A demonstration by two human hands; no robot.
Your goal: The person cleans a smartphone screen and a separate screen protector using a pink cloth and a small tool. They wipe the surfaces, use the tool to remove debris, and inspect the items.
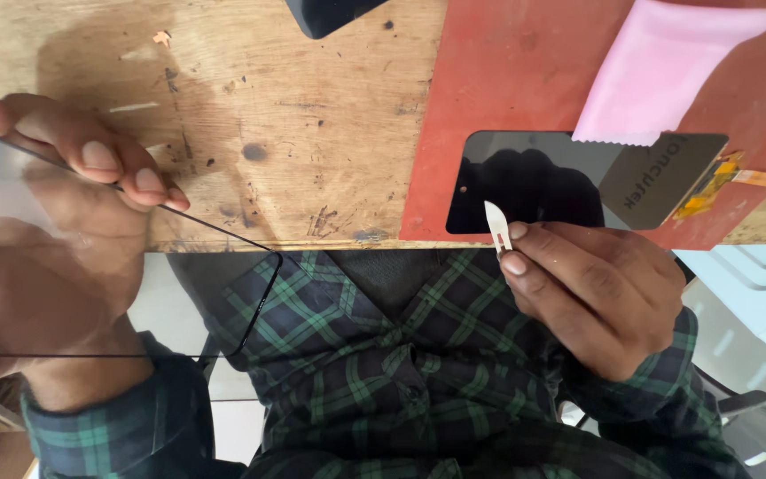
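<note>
Glass panel (135,293), clear with a thin black border, is pinched at its top edge by our left hand (64,222) and hangs over our lap. Our right hand (596,293) pinches a small white blade (496,223), its tip over the near edge of the dark phone screen (543,182) on the red mat (507,80).

You get soft, even daylight here, bright without harsh glare. Your left hand (37,222) looks hazy and washed out behind the clear glass panel (117,293) at the left of the frame. The dark phone screen (560,182), right of centre, mirrors a silhouette. A broad soft shadow lies on the wooden bench (294,106), upper left. Focus stays fairly sharp throughout.
</note>
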